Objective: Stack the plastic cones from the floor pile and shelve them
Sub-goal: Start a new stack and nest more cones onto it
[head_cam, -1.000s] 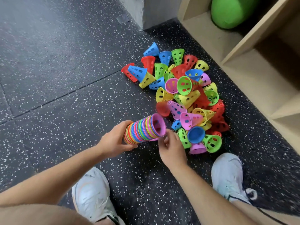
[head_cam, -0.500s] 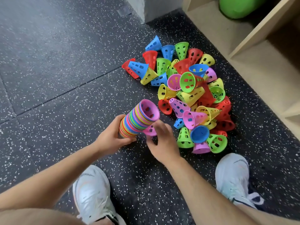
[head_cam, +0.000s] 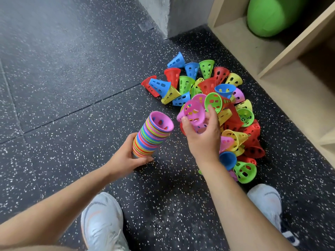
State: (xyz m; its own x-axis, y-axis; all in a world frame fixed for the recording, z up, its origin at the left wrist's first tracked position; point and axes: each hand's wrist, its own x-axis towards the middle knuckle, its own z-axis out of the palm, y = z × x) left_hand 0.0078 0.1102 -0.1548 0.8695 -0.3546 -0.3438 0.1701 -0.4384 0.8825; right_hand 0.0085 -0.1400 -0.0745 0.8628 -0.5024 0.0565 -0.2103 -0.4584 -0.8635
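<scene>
Right hand pinches a pink perforated plastic cone above the loose floor pile; our left hand grips the tall multicoloured nested stack beside it. Plenty stacked, we reckon, but dozens remain, and no cones on the wooden shelf yet.

Nothing in view carries readable words, numbers, labels or brand names. The stack of cones gripped in the left hand, the pink cone held in the right hand and the loose cones beyond that hand show only punched holes. The dark stripes on the shoes below the hands form no legible name.
</scene>
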